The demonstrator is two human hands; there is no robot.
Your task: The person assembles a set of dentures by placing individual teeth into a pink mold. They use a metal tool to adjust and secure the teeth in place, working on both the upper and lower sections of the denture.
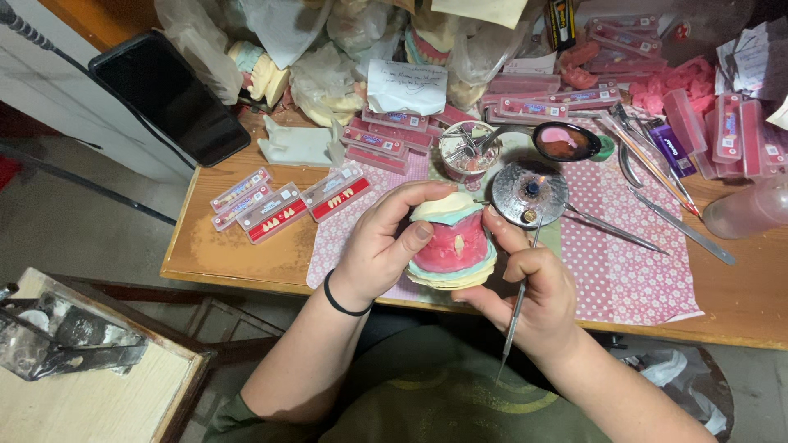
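Observation:
My left hand (379, 246) grips a dental model (454, 244): pale plaster base and top, pink wax with a few white teeth set in it. It is held just above the near edge of the table. My right hand (525, 283) supports the model's right side with the fingertips and holds a thin metal wax tool (517, 308) like a pen, its long end pointing down toward my body. A black band circles my left wrist.
A small round metal burner (529, 191) stands just behind the model. Strips of artificial teeth (279, 212) lie to the left, metal instruments (657, 184) on the pink dotted cloth (632, 271) to the right. A black phone (168, 94) leans at back left; plaster casts and pink boxes crowd the back.

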